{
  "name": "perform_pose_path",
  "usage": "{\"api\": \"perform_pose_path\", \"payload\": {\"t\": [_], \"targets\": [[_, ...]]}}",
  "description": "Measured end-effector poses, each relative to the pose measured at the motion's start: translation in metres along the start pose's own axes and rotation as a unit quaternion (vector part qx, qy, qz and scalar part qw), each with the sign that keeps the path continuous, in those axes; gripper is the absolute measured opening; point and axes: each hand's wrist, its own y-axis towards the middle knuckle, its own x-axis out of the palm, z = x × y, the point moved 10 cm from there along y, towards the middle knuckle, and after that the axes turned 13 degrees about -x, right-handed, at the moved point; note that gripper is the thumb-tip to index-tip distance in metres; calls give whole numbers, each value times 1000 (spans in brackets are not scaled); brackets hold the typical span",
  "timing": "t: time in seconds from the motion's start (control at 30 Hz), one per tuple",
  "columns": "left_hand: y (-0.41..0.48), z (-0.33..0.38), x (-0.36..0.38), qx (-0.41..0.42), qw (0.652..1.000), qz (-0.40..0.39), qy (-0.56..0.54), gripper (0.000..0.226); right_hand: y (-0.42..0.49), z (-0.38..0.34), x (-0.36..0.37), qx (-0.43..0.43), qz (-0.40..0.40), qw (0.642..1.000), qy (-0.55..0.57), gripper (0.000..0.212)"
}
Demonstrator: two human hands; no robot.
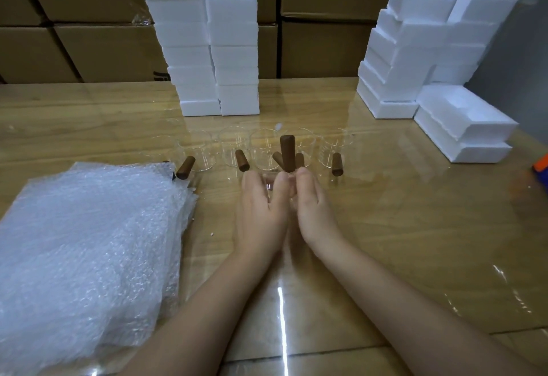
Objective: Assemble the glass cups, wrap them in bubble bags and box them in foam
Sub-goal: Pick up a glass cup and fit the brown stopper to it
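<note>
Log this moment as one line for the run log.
step: cup assembly | left hand: holds cup | right hand: holds cup | handle: pointing up | bubble bags: piled left | foam: stacked behind

Both hands grip a glass cup, its wooden handle upright

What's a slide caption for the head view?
Left hand and right hand hold a glass cup, wooden handle upright, before a row of cups; bubble bags left, foam boxes behind.
</note>
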Motion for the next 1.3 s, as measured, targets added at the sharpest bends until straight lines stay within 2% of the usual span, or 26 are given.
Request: {"api": "perform_pose_path", "payload": {"t": [0.07,0.13,0.27,0.33,0.43,0.53,0.63,0.73,0.83,0.97,1.03,1.13,1.2,1.3], "targets": [[-3,7,-1,51,997,13,64,62,0,6,3,49,-15,997,55,51],[-7,14,-4,87,988,38,120,66,-5,14,8,103,-51,988,102,60],[-14,25,-1,153,977,28,143,56,-14,24,8,203,-89,967,125,51],[-16,27,3,168,979,0,119,52,-11,22,7,189,-96,971,108,52],[-12,23,7,154,986,-37,45,53,-2,10,2,94,-66,991,63,56],[-9,20,8,145,989,-37,-2,37,3,1,-8,22,-25,999,-35,45],[-5,10,8,84,993,-40,-76,25,6,-14,-13,-51,-11,989,-136,40],[2,-6,15,-33,977,-79,-196,32,2,-33,-13,-130,0,971,-202,50],[4,-18,20,-127,940,-117,-294,38,-4,-58,-10,-222,13,935,-277,62],[-6,-24,42,-246,852,-243,-392,45,-12,-87,-5,-356,9,871,-338,50],[-10,-24,51,-290,817,-303,-395,49,-12,-90,-6,-388,-10,847,-363,53],[-17,-30,58,-342,790,-352,-368,46,-10,-87,-5,-425,-55,819,-382,57],[-19,-36,59,-363,784,-349,-363,44,-9,-83,-1,-424,-81,823,-369,57],[-12,-35,56,-330,811,-308,-372,49,-6,-79,-1,-385,-76,853,-343,55]]}}
